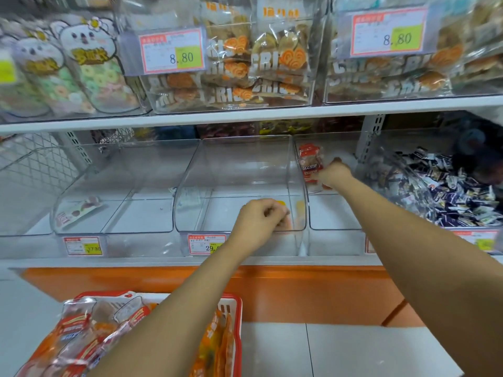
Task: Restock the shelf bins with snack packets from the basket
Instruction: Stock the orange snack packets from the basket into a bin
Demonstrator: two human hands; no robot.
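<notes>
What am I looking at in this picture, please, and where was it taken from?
There is no machine here: the one picture comes from a camera worn on a person's head, looking down at their two bare arms. The right hand pinches a red packet inside a clear bin. The left hand curls its fingers round an orange packet, mostly hidden, at the front of the middle bin. Below, a red basket holds more snack packets. The far-right bin holds dark wrapped sweets.
</notes>
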